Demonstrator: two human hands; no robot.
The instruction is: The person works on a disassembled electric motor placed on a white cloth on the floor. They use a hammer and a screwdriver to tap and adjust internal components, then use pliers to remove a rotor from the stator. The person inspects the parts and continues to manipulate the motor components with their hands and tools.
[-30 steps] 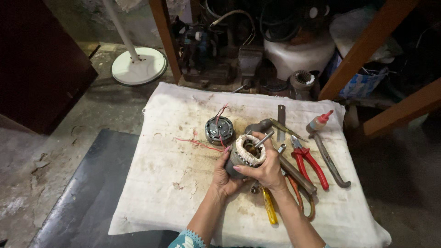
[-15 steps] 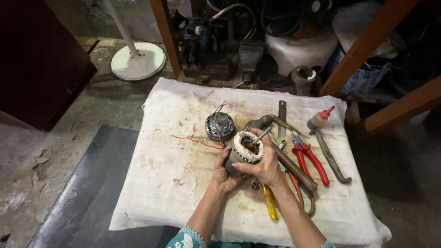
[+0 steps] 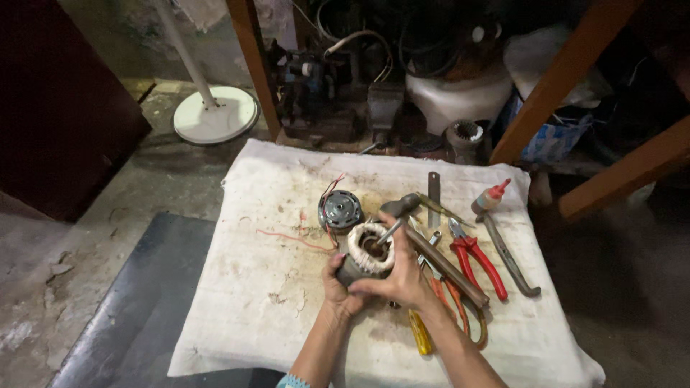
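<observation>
Both hands hold a round motor stator (image 3: pixel 369 249) with pale windings over a stained white cloth (image 3: pixel 280 302). My left hand (image 3: pixel 336 284) grips its lower left side. My right hand (image 3: pixel 399 277) wraps its right side, and a thin metal tool (image 3: pixel 389 232) sticks up from the stator's hole beside my fingers. A round grey motor cover (image 3: pixel 341 209) with red wires lies just beyond, on the cloth.
To the right on the cloth lie a hammer (image 3: pixel 431 244), red-handled pliers (image 3: pixel 476 257), orange pliers (image 3: pixel 460 309), a yellow-handled tool (image 3: pixel 420 333), a metal bar (image 3: pixel 509 259) and a small red-capped bottle (image 3: pixel 489 197). A white fan base (image 3: pixel 215 115) and machine parts stand behind.
The hands have tilted the stator slightly and shifted a little; the view has moved closer. Tools and motor cover lie as before.
</observation>
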